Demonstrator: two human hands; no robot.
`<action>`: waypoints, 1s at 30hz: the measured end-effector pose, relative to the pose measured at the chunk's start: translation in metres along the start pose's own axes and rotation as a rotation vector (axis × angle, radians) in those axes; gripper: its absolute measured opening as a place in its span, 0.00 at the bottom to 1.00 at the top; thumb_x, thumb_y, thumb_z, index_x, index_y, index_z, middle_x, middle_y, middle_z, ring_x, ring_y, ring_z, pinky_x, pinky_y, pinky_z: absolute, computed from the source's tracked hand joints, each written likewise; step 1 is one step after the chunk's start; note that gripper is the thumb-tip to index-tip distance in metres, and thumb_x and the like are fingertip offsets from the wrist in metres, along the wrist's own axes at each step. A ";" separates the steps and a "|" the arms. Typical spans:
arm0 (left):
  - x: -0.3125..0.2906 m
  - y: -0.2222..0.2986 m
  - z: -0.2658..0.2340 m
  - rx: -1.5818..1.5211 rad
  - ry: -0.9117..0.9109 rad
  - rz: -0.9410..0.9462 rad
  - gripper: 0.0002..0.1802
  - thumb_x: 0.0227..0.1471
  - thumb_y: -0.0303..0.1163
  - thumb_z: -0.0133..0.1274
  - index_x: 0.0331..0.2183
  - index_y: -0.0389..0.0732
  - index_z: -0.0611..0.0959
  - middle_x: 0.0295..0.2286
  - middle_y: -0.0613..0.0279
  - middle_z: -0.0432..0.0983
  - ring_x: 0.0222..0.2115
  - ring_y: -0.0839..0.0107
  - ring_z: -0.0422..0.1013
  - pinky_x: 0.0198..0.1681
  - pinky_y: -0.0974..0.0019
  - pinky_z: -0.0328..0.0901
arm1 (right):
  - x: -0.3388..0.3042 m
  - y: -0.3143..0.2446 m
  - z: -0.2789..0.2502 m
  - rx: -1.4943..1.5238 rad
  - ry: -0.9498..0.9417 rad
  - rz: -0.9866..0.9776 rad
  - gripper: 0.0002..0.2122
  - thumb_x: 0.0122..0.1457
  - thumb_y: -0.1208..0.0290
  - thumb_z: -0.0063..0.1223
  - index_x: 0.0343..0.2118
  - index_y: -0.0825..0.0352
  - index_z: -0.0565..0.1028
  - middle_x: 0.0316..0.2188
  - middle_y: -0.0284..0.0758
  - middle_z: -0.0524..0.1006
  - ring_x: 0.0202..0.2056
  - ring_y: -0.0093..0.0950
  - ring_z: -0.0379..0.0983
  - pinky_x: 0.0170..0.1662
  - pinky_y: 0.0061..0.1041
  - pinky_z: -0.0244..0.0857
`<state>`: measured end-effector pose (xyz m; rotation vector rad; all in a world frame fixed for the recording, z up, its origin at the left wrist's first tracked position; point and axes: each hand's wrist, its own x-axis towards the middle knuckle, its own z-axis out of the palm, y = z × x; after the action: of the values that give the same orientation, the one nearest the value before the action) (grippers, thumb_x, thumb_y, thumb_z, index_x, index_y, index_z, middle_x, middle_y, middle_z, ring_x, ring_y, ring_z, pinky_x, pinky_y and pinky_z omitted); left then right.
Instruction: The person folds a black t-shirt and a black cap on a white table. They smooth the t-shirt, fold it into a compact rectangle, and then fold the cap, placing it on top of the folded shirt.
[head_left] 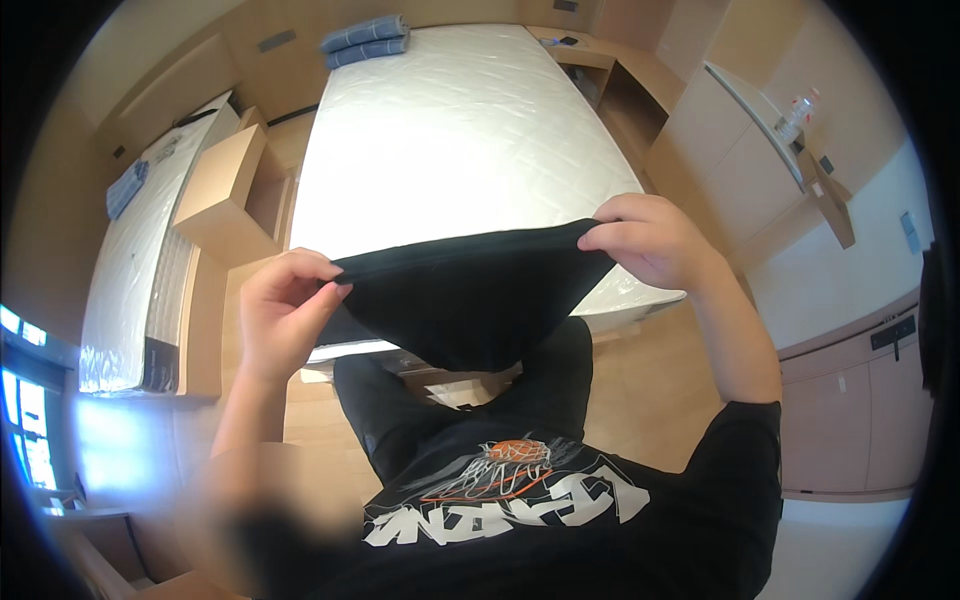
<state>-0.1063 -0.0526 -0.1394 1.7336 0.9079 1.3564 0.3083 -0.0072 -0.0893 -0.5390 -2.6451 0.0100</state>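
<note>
A black piece of cloth (470,300) is stretched between my two hands, its top edge nearly straight and its lower part sagging in a curve. My left hand (285,305) pinches the left corner between thumb and fingers. At the right corner, somewhat higher, my right hand (650,240) grips the cloth the same way. The cloth hangs in front of my legs, before the near end of a white mattress (450,130). What kind of garment or fabric it is, I cannot tell.
Folded blue cloths (367,42) lie at the mattress's far left corner. Left stands a second mattress (140,290) in clear plastic, beside a wooden cabinet (220,175). A wooden desk (640,80) is at the far right. Clear bottles (797,115) stand on a counter at the right.
</note>
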 end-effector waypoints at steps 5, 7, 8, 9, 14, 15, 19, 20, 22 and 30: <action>0.007 0.014 0.008 -0.215 -0.030 -0.156 0.10 0.51 0.15 0.56 0.38 0.34 0.78 0.33 0.66 0.74 0.35 0.80 0.71 0.39 0.77 0.65 | 0.003 0.003 0.010 0.101 0.155 0.175 0.14 0.53 0.82 0.57 0.42 0.64 0.76 0.37 0.37 0.79 0.36 0.38 0.76 0.39 0.31 0.71; 0.012 0.019 0.016 -0.206 -0.031 -0.211 0.11 0.52 0.16 0.55 0.39 0.34 0.78 0.33 0.67 0.74 0.35 0.81 0.70 0.40 0.77 0.65 | 0.001 0.007 0.013 0.135 0.206 0.243 0.12 0.53 0.81 0.58 0.41 0.64 0.76 0.37 0.38 0.79 0.36 0.38 0.76 0.39 0.32 0.71; 0.015 0.020 0.022 -0.160 -0.020 -0.229 0.11 0.52 0.17 0.55 0.40 0.34 0.78 0.32 0.68 0.74 0.35 0.81 0.70 0.39 0.77 0.64 | 0.000 0.008 0.014 0.128 0.220 0.290 0.12 0.53 0.81 0.58 0.40 0.65 0.76 0.36 0.38 0.79 0.36 0.39 0.75 0.39 0.32 0.71; 0.016 0.021 0.026 -0.109 -0.012 -0.252 0.12 0.53 0.17 0.54 0.41 0.35 0.77 0.32 0.68 0.73 0.34 0.81 0.69 0.39 0.77 0.64 | -0.002 0.010 0.018 0.126 0.238 0.339 0.11 0.53 0.80 0.58 0.40 0.65 0.76 0.36 0.38 0.79 0.36 0.39 0.75 0.40 0.33 0.70; 0.015 0.005 0.053 -0.225 -0.055 -0.205 0.11 0.54 0.17 0.52 0.40 0.36 0.74 0.32 0.69 0.71 0.34 0.82 0.67 0.38 0.76 0.64 | 0.023 0.002 0.058 -0.294 0.402 0.404 0.09 0.50 0.80 0.60 0.35 0.67 0.76 0.33 0.39 0.77 0.38 0.38 0.73 0.43 0.32 0.67; 0.014 0.003 0.060 -0.247 -0.041 -0.187 0.11 0.54 0.17 0.51 0.40 0.37 0.74 0.32 0.69 0.71 0.34 0.82 0.67 0.38 0.76 0.63 | 0.032 -0.011 0.066 -0.183 0.434 0.344 0.09 0.50 0.79 0.61 0.35 0.66 0.77 0.34 0.38 0.77 0.37 0.36 0.73 0.42 0.31 0.67; 0.014 0.005 0.080 -0.316 -0.135 -0.243 0.09 0.55 0.17 0.51 0.38 0.37 0.73 0.34 0.67 0.72 0.36 0.82 0.68 0.40 0.76 0.64 | 0.063 -0.060 0.089 0.348 0.468 0.301 0.11 0.51 0.74 0.63 0.38 0.67 0.77 0.37 0.37 0.77 0.41 0.33 0.72 0.46 0.29 0.65; 0.014 0.006 0.083 -0.351 -0.153 -0.245 0.09 0.55 0.17 0.51 0.38 0.36 0.73 0.34 0.66 0.72 0.36 0.82 0.68 0.40 0.76 0.64 | 0.066 -0.062 0.095 0.444 0.491 0.311 0.10 0.52 0.73 0.61 0.38 0.66 0.77 0.36 0.37 0.77 0.41 0.34 0.72 0.46 0.31 0.65; 0.012 0.008 0.086 -0.416 -0.173 -0.249 0.09 0.55 0.17 0.50 0.38 0.36 0.73 0.35 0.66 0.73 0.37 0.81 0.68 0.41 0.76 0.64 | 0.067 -0.060 0.100 0.638 0.383 0.320 0.10 0.53 0.74 0.60 0.38 0.66 0.77 0.36 0.37 0.77 0.41 0.33 0.72 0.47 0.30 0.64; -0.004 -0.003 0.078 -0.515 -0.172 -0.378 0.10 0.52 0.16 0.54 0.38 0.35 0.75 0.37 0.64 0.74 0.37 0.80 0.70 0.41 0.76 0.66 | 0.073 -0.068 0.129 0.675 0.515 0.204 0.08 0.53 0.79 0.57 0.35 0.65 0.73 0.33 0.35 0.75 0.39 0.34 0.71 0.47 0.29 0.63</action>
<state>-0.0314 -0.0641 -0.1568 1.1908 0.6708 1.0540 0.1683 -0.0326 -0.1693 -0.4836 -1.9130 0.6985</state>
